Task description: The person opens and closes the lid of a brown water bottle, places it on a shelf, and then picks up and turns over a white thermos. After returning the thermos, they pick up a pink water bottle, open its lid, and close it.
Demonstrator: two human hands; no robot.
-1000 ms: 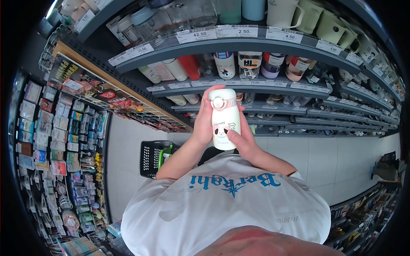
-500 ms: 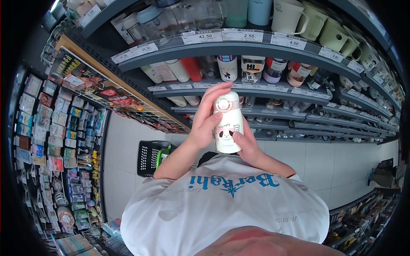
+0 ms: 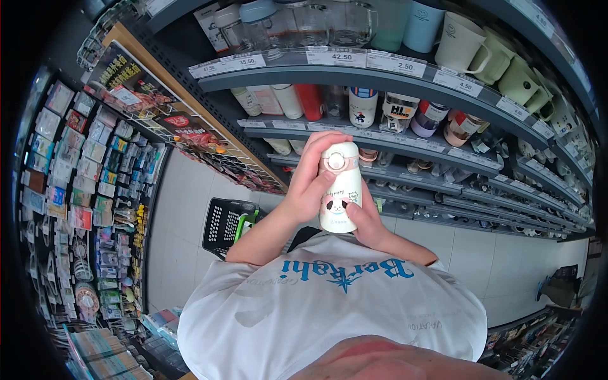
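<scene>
A white bottle (image 3: 339, 196) with a pink collar, a round lid button and a dog-face print stands upright between my two hands in front of my chest. My left hand (image 3: 310, 177) wraps its upper left side, with the thumb near the collar and the fingers up by the lid. Lower down on the right side, my right hand (image 3: 365, 221) holds the bottle, its thumb on the print. The fingers behind the bottle are hidden.
Shelves (image 3: 392, 140) with bottles, mugs (image 3: 461, 41) and glass jars stand ahead. A black basket (image 3: 218, 225) with a green handle is on the floor at the left. Racks of small packaged goods (image 3: 82, 190) line the far left, beside a wire rack with posters (image 3: 183, 130).
The camera view has shifted, so the shelves appear farther right and lower. The bottle sits slightly lower in view, still in both hands.
</scene>
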